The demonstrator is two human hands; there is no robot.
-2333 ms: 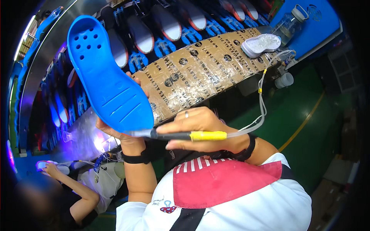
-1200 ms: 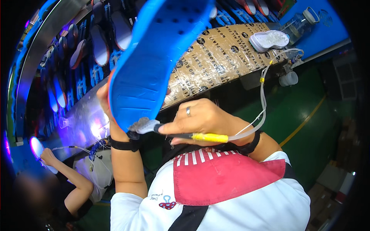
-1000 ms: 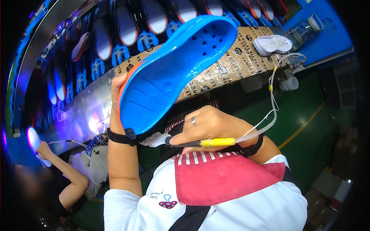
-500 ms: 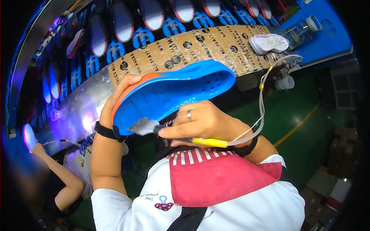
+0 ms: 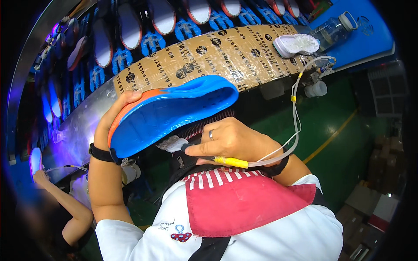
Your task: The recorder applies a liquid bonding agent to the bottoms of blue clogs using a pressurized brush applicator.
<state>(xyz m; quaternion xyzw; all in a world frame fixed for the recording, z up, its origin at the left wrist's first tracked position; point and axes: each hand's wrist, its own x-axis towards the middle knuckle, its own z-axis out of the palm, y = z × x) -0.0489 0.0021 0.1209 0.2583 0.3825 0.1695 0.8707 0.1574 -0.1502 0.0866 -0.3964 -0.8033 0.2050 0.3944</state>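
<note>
A glossy blue shoe sole (image 5: 163, 114) with an orange heel band is held up by my left hand (image 5: 116, 109), whose fingers wrap its heel end. The hollow inner side tilts toward me, and small holes show dimly near the toe. My right hand (image 5: 233, 138) grips a brush (image 5: 174, 143) by its dark handle with a yellow sleeve. Pale, damp-looking bristles lie beside the sole's near rim; I cannot tell whether they touch it. From the sleeve, a clear tube (image 5: 292, 141) runs past my right wrist up toward the bench.
Cardboard (image 5: 172, 65) covers the bench beyond the sole. A white sole-shaped piece (image 5: 298, 45) and a clear bottle (image 5: 333, 31) stand at the far right. Several soles on blue holders (image 5: 187, 28) line the back. At left, another person's hand (image 5: 41, 177) holds a sole.
My left hand has shifted the sole leftward and tipped it, so its toe holes show less. The brush has come from the sole's inside to just outside its near rim.
</note>
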